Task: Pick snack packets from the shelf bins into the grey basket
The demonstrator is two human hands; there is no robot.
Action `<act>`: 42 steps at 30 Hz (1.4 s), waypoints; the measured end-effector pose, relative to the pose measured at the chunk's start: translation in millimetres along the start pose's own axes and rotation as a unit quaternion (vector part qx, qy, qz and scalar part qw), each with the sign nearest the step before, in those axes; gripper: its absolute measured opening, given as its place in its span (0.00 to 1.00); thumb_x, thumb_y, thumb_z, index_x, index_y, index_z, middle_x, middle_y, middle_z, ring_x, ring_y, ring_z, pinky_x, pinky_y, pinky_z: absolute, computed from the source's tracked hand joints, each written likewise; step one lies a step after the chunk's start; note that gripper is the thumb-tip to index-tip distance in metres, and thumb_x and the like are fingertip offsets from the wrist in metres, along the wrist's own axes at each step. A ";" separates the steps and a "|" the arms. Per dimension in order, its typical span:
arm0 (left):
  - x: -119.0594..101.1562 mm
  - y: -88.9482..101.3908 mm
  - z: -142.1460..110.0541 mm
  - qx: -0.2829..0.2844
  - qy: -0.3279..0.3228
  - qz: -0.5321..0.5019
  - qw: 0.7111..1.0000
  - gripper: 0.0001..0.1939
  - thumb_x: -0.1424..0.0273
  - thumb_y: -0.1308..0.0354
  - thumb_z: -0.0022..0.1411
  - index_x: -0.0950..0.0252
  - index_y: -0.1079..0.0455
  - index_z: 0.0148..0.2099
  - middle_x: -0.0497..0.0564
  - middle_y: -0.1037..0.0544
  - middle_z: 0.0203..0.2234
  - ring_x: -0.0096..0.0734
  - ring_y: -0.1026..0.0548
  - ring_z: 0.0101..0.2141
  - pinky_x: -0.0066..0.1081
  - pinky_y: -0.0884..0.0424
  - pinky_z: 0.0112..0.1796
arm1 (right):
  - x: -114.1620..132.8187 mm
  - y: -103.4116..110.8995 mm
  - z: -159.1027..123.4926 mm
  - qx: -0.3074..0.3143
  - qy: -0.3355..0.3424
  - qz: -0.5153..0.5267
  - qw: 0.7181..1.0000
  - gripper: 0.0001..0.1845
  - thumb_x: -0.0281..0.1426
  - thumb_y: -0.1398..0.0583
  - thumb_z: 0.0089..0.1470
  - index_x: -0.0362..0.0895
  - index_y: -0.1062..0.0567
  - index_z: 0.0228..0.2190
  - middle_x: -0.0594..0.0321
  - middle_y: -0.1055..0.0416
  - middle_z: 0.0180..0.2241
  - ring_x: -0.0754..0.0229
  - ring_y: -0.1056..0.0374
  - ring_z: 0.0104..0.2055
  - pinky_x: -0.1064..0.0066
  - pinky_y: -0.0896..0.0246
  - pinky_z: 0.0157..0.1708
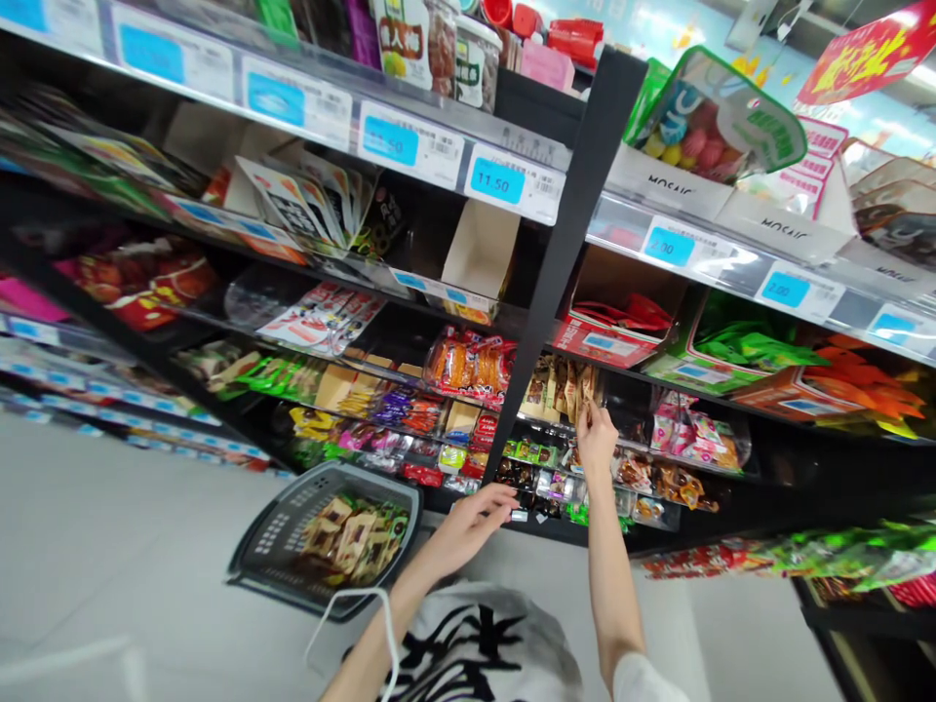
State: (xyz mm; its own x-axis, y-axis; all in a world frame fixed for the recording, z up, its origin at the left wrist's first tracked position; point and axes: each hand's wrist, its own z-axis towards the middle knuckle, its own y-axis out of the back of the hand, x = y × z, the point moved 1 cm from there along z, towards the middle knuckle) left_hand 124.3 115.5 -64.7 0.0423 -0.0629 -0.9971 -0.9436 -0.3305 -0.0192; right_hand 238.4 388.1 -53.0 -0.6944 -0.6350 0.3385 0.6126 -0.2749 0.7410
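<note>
Shirt (pixel 487 634) | R hand (pixel 598 441) pinched, prob. on tan pkt (pixel 587 383) | L hand (pixel 474 525) half open

My basket (pixel 267 531) is dark, matt-looking plastic, and the snack packets (pixel 356 538) in it have a creased film surface. The price strip (pixel 786 283) looks like smooth, glossy clear plastic over paper labels (pixel 499 182). I see a matt black upright (pixel 560 234), plain matt cardboard in the empty box (pixel 479 244), shiny red wrappers (pixel 472 363), a smooth grey floor (pixel 132 517) and my soft cloth shirt (pixel 497 643).
</note>
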 end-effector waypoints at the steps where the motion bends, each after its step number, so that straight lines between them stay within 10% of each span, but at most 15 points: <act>1: 0.4 0.0 -0.3 -0.001 0.000 0.000 1.000 0.18 0.55 0.41 0.64 0.60 0.25 0.51 0.58 0.17 0.44 0.40 0.19 0.41 0.35 0.23 0.40 | 0.8 -1.4 2.6 0.006 0.001 -0.011 1.000 0.25 0.37 0.53 0.68 0.38 0.23 0.52 0.53 0.27 0.36 0.59 0.31 0.31 0.72 0.39 0.34; 15: 8.2 4.4 -5.0 0.003 0.025 -0.009 1.000 0.19 0.55 0.43 0.66 0.60 0.27 0.52 0.58 0.19 0.47 0.40 0.19 0.42 0.38 0.24 0.44 | 28.7 -4.5 30.2 0.193 -0.116 -0.190 0.956 0.16 0.37 0.42 0.63 0.38 0.22 0.42 0.43 0.23 0.39 0.48 0.24 0.39 0.66 0.36 0.38; 20: 12.5 9.7 -5.1 -0.016 0.020 -0.021 0.999 0.20 0.54 0.42 0.64 0.60 0.27 0.52 0.58 0.18 0.46 0.41 0.19 0.42 0.38 0.24 0.43 | 42.1 2.4 29.6 0.082 -0.007 -0.076 0.994 0.18 0.36 0.45 0.66 0.41 0.28 0.52 0.48 0.28 0.47 0.54 0.28 0.44 0.69 0.37 0.41; 26: 15.0 10.8 3.2 0.014 0.018 0.004 1.000 0.22 0.53 0.45 0.66 0.61 0.29 0.54 0.58 0.19 0.48 0.40 0.20 0.43 0.38 0.24 0.45 | 65.8 -17.4 34.0 0.233 0.008 -0.098 0.967 0.16 0.23 0.48 0.63 0.40 0.24 0.47 0.47 0.24 0.42 0.52 0.28 0.44 0.65 0.39 0.47; 30: 12.7 13.8 3.0 0.014 0.012 0.016 1.000 0.21 0.53 0.46 0.67 0.61 0.30 0.54 0.58 0.20 0.49 0.40 0.20 0.44 0.39 0.24 0.45 | 70.5 -19.4 42.5 0.214 -0.058 -0.172 0.960 0.20 0.23 0.49 0.63 0.40 0.29 0.55 0.44 0.26 0.48 0.51 0.27 0.47 0.63 0.38 0.48; 42: 9.0 18.6 4.8 0.002 0.010 0.021 1.000 0.22 0.53 0.45 0.66 0.62 0.30 0.54 0.59 0.20 0.48 0.40 0.20 0.43 0.39 0.24 0.44 | 86.6 -31.5 46.1 0.284 0.026 -0.267 0.921 0.20 0.19 0.46 0.61 0.34 0.27 0.54 0.33 0.28 0.51 0.48 0.24 0.48 0.65 0.30 0.44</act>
State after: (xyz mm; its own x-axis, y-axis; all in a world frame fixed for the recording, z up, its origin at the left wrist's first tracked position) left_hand 105.6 113.3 -74.4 0.0089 -0.0952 -0.9954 -0.9457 -0.3243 0.0226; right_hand 141.6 375.1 -20.3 -0.8111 -0.5565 -0.1798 -0.1173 -0.1464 0.9822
